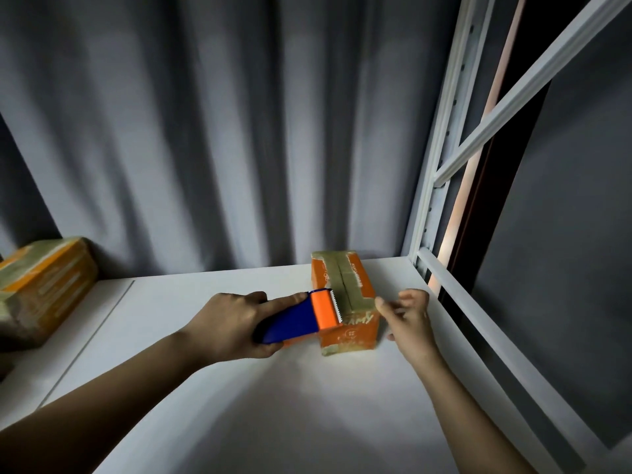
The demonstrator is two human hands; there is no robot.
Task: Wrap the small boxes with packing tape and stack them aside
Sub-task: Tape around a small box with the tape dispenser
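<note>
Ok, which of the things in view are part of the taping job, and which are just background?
Part of the job:
- orange box on the white table, partly taped
- tape dispenser, gripped by the left hand
- right hand, beside the box's near right corner
- taped boxes at the far left

Background:
- grey curtain
- white shelf frame

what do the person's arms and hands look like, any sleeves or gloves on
Both arms are bare along all that shows, with no sleeves in view. The left hand and right hand wear no gloves; no rings, watch or wristband are visible.
</note>
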